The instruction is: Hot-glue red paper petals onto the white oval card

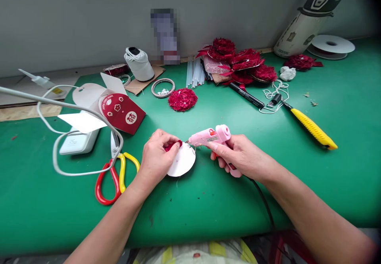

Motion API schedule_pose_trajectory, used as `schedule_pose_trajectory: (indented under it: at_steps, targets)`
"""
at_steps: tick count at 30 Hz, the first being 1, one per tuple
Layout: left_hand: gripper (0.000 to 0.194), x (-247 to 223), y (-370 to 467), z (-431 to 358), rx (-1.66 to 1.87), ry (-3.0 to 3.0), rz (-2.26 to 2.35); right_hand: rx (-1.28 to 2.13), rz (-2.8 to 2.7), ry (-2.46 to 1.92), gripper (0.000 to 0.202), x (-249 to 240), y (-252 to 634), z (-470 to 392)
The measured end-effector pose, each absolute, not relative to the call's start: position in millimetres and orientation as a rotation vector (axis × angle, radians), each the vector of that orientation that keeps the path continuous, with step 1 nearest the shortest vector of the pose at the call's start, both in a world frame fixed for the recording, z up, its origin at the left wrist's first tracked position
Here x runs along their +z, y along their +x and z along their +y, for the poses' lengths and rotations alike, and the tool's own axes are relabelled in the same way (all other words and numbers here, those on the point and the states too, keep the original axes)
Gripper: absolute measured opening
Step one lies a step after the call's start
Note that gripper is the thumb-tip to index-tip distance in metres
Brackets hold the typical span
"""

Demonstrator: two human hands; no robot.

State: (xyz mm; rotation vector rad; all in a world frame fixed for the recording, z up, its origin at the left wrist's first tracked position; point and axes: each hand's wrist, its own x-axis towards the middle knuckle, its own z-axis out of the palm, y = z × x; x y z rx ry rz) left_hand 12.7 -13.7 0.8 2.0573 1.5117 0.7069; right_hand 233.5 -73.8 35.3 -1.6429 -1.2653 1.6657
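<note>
My left hand (159, 153) is closed on a round white disc (182, 163). A small piece of dark red fabric (172, 146) shows between its thumb and fingers at the disc's upper edge. My right hand (238, 155) is wrapped round the handle of a pink hot glue gun (208, 137). The gun's nozzle points left, close to the disc's top edge; whether it touches cannot be made out. Beyond the hands lies a finished-looking red fabric flower (182, 99). Red-and-yellow-handled scissors (108, 184) lie left of my left hand, their blades partly under a white cable.
Red flowers (247, 60), glue sticks (195, 71), a tape roll (163, 87) and a thread cone (138, 64) stand at the back. A yellow cutter (312, 129) and black marker (246, 96) lie right. A white cable (86, 107) loops above the power bank (79, 142) and red card (126, 113).
</note>
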Motion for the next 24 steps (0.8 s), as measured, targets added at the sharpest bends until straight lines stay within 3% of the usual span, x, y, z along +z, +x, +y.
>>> schedule_pose_trajectory:
  at_steps: [24]
  targets:
    - [0.012,7,6,-9,0.694,1.994,1.413,1.535,-1.340,-1.534,0.046,23,220,-75]
